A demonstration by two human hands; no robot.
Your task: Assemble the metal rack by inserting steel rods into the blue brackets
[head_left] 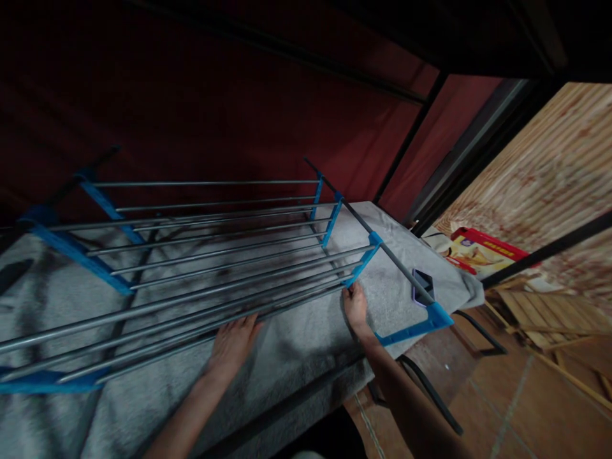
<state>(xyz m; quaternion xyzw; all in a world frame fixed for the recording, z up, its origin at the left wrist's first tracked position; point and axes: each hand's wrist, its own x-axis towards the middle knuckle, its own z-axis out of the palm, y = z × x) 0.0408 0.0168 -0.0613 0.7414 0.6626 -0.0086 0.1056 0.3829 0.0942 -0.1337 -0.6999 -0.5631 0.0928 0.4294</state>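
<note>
A rack of grey metal rods [191,296] joined by blue plastic brackets lies on a grey cloth cover. My left hand [234,344] is at the front of the rack, its fingers laid over the lowest near rod and its thumb on the near side. To the right, my right hand [355,307] pinches the lower end of a blue bracket [364,262], where the near rods end. Its fingertips are partly hidden. Along the right side, a long grey pole [399,264] runs through several brackets to a blue end piece [414,326] nearest me.
The grey cloth [296,357] spreads under the rack. A phone-like dark object [422,287] lies by the pole. Beyond stand a red and yellow box [488,248] and a slatted wooden piece [549,319] over a tiled floor [507,408]. Dark frame bars and a red wall [215,115] enclose the back.
</note>
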